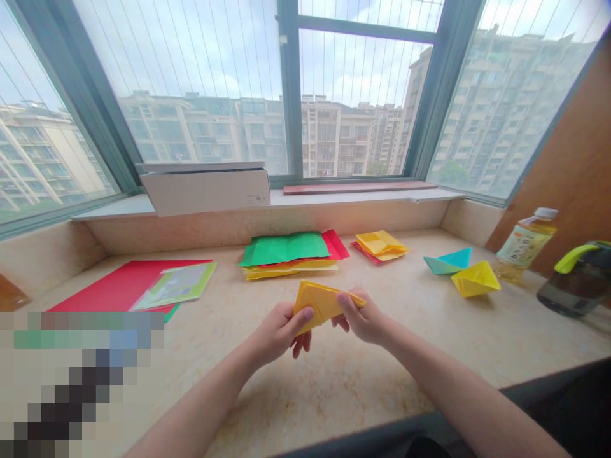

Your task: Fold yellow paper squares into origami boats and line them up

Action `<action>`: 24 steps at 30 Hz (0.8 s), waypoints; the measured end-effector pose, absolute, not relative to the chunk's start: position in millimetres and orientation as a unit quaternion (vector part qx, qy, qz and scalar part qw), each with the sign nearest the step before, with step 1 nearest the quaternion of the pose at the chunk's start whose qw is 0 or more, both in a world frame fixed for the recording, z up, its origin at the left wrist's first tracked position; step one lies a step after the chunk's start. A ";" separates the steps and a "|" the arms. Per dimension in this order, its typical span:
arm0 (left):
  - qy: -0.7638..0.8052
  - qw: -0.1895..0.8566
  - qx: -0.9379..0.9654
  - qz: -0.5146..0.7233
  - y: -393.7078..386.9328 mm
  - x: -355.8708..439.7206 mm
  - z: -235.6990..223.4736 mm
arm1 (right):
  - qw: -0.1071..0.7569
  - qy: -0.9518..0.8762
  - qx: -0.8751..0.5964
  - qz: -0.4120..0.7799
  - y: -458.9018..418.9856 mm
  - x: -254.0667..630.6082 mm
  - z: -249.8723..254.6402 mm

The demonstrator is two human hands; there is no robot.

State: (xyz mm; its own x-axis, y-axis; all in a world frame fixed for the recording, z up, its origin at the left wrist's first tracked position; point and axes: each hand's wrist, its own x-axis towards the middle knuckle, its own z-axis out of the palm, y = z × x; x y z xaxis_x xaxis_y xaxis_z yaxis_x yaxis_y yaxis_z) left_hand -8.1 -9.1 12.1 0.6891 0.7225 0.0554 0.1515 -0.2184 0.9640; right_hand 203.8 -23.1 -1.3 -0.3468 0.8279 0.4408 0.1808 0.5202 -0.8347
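**Even thumbs keep creases true**

The folded yellow paper (pixel 321 308) is held between both hands over the worktop (pixel 305 407). The left hand (pixel 280 331) has its fingers grasping the left end, thumb on top; the right hand (pixel 366 320) pinches the right end in its fingers. Good handling likely means keeping the layers aligned and pressing evenly along each fold, gently enough that nothing buckles or tears.

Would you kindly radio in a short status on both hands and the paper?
Left hand gripping folded yellow paper. Right hand gripping its other side. Paper stack, green on top, lying beyond both hands, apart from them.
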 end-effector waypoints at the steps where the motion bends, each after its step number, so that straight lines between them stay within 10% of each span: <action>1: 0.296 0.551 0.736 0.260 -8.7 -7.7 12.5 | 0.464 -0.741 -0.344 0.343 -23.4 202.8 -1.2; 24: 0.336 0.497 0.730 0.326 -2.3 -14.3 9.3 | 0.520 -0.738 -0.282 0.325 -15.3 211.1 -3.3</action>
State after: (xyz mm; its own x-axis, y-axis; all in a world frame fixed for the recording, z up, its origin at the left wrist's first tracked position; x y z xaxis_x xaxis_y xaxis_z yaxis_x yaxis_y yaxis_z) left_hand -14.3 -2.3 9.3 0.5614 0.8152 0.1426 0.1656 -0.2795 0.9458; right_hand 211.1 -15.3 -3.3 -0.3007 0.7542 0.5838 0.0798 0.6298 -0.7726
